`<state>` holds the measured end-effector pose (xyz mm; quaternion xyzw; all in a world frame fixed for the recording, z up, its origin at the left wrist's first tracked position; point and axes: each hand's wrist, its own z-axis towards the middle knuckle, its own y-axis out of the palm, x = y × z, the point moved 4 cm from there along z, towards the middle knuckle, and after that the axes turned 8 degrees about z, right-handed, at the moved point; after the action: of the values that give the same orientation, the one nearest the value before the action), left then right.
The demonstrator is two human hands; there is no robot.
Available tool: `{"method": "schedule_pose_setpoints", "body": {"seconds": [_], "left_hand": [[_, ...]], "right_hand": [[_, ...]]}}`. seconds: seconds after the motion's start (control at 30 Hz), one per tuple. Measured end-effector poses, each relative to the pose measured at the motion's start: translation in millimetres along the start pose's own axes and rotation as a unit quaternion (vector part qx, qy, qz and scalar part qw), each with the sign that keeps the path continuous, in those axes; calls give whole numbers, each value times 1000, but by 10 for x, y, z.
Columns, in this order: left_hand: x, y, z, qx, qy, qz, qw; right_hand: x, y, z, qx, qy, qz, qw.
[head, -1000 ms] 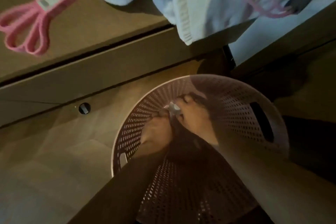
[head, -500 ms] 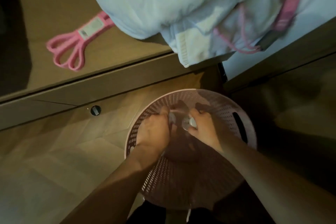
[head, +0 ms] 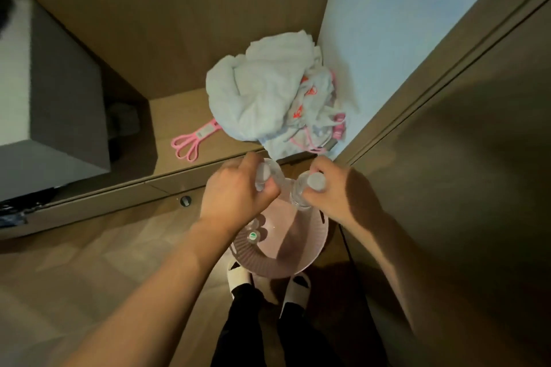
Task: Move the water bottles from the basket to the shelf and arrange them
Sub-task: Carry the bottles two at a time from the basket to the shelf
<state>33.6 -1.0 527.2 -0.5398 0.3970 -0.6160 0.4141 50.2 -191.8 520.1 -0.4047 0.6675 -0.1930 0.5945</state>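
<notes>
While each hand [head: 235, 188] [head: 337, 191] grips a bottle [head: 264, 177] [head: 304, 188], shelf edge [head: 167, 179] lies near

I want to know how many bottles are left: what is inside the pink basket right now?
Inside the pink basket one bottle cap with a green label shows near its left wall. The left hand and right hand, each lifting a bottle, cover the far part.

Wooden shelf [head: 179, 116] holds crumpled white cloth [head: 262, 92] and pink scissors [head: 190, 143]. Pink basket [head: 298, 259] on floor [head: 89, 262].
</notes>
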Motion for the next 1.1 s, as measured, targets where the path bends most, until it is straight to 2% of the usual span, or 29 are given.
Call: {"method": "schedule_pose_setpoints", "body": {"seconds": [0.17,0.43,0.7,1.1], "left_hand": [[37,-810,-339,93,-98,-25,991],[-452,-1347,-1086,152,-214,-33,964],[-1420,-1910,-1783,187,-319,-25,929],[-3056,-2922,-3015,271,-397,-22,877]], "right_hand": [[-695,-506,-208,5,-61,-34,998],[-1491,-193,-310,-43,-128,8,991],[-2690,630,-384,-121,-215,3,969],[-4708,2110,-741,-203,-311,-44,928]]}}
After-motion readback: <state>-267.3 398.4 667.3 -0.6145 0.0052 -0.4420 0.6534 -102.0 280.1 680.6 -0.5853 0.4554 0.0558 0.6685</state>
